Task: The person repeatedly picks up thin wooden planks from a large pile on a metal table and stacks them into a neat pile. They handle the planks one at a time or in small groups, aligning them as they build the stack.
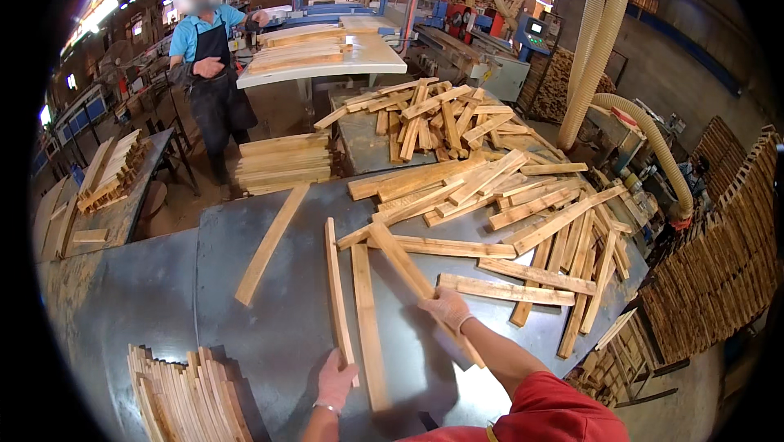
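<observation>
My left hand [334,379], in a pale pinkish glove, is closed on the near end of a narrow wooden strip [336,279], which stands on edge. My right hand [447,309], gloved too, grips another wooden strip [398,261] that slants from upper left to lower right. Its fingers are partly hidden. Between the two hands a third wooden strip [369,328] lies on the grey metal table [286,344]. Farther left, a lone strip [273,242] lies at a slant on the table.
Loose strips [539,213] spread over the table's right side, with a higher heap [449,115] behind. A neat row of strips [188,397] stands near left. Across the table, a person in a dark apron [214,58] stands beside a white-topped machine table [327,71]. Ribbed hoses [600,42] hang right.
</observation>
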Demonstrator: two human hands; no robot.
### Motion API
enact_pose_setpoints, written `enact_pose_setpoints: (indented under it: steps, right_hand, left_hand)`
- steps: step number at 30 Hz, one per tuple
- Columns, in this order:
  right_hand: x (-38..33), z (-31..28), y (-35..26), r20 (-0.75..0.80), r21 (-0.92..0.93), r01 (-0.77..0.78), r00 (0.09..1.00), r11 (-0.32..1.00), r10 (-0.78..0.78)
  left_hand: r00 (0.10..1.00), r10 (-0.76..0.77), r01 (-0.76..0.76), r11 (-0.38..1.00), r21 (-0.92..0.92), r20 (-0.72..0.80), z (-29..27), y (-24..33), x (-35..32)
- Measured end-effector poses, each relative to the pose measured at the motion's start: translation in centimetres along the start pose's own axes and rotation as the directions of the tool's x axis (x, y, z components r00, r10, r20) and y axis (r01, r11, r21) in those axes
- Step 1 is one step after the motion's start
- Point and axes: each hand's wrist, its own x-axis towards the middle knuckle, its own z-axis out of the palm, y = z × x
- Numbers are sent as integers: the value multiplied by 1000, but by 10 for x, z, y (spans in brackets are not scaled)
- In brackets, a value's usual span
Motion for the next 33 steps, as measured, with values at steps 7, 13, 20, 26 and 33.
enact_pose_setpoints:
  steps: [7, 13, 20, 26, 33]
  right_hand:
    - [-122, 167, -57, 270, 525, 93, 925, 846, -269]
    - [-196, 307, -97, 750, 33, 475, 570, 879, -336]
    - [-262, 396, -176, 747, 360, 579, 291, 732, -598]
    - [-115, 223, -139, 20, -562, 622, 670, 546, -742]
    - [-124, 167, -72, 469, -518, 532, 832, 670, -298]
  left_hand:
    - [983, -68, 143, 868, -475, 172, -59, -45, -158]
    - [964, -225, 261, 893, 366, -140, -97, -146, -283]
    - [854, 242, 358, 367, 859, -460, -156, -166, -327]
    - [845, 228, 370, 403, 837, -484, -143, -158, -291]
    - [962, 148, 69, 684, 727, -231, -42, -47, -171]
